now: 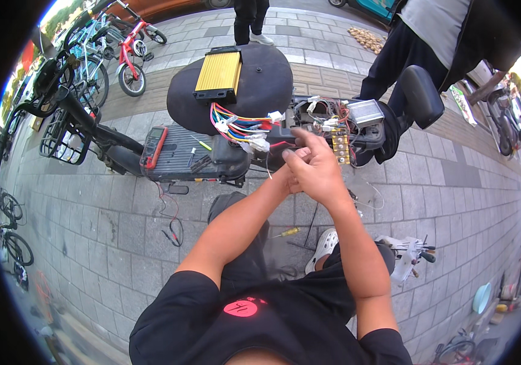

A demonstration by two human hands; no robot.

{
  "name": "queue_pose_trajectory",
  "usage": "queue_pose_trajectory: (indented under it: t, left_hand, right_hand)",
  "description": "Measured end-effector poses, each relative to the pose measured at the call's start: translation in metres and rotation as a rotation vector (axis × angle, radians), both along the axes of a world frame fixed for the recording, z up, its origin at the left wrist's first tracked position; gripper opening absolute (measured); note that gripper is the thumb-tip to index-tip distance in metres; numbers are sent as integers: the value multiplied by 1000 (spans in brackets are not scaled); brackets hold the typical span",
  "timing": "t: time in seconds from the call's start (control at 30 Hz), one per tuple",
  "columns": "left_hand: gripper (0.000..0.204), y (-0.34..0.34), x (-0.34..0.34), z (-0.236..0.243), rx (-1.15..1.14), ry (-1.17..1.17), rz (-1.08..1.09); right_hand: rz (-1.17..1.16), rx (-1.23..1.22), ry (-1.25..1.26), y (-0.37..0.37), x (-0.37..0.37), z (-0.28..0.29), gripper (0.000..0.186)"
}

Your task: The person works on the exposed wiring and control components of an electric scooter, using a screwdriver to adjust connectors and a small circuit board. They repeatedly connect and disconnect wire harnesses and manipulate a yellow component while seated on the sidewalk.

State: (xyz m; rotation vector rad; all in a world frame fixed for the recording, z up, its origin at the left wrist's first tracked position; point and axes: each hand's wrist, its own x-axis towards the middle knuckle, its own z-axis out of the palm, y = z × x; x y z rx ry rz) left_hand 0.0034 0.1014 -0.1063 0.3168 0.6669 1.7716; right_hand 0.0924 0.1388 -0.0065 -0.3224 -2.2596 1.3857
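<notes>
Both my hands meet over the opened body of an electric scooter. My right hand crosses over the left, one finger stretched forward and the others curled; whether anything lies in them is hidden. My left hand is mostly covered by the right one. By the fingertips runs a red wire. Further left hangs a bundle of coloured wires with white connectors, coming from a yellow finned controller box on the black seat. To the right are a yellow terminal strip and a silver finned box among wires.
A red multimeter and a green-handled screwdriver lie on the ribbed footboard. The meter's leads trail onto the paving. A yellow-handled screwdriver lies near my feet, several tools at right. Two people stand beyond.
</notes>
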Motion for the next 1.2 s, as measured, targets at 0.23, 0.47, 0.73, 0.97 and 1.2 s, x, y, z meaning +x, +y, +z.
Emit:
queue_pose_trajectory:
  t: [0.23,0.47,0.73,0.97,1.2]
  left_hand:
    - [19,-7,3,8,-56,30,62]
    - [22,2,4,8,-67,33,36]
    - [24,0,6,12,32,161,140]
    - [25,4,-2,-7,216,59,143]
    - [22,7,-13,3,110,7,260]
  right_hand:
    - [140,81,101,-22,6,2,22]
    - [231,-247,13,-57,21,8,23]
    - [14,-638,191,-36,22,14,22]
    - [-28,-650,483,-33,3,8,19]
    - [-48,-926,378,1,24,-18,18]
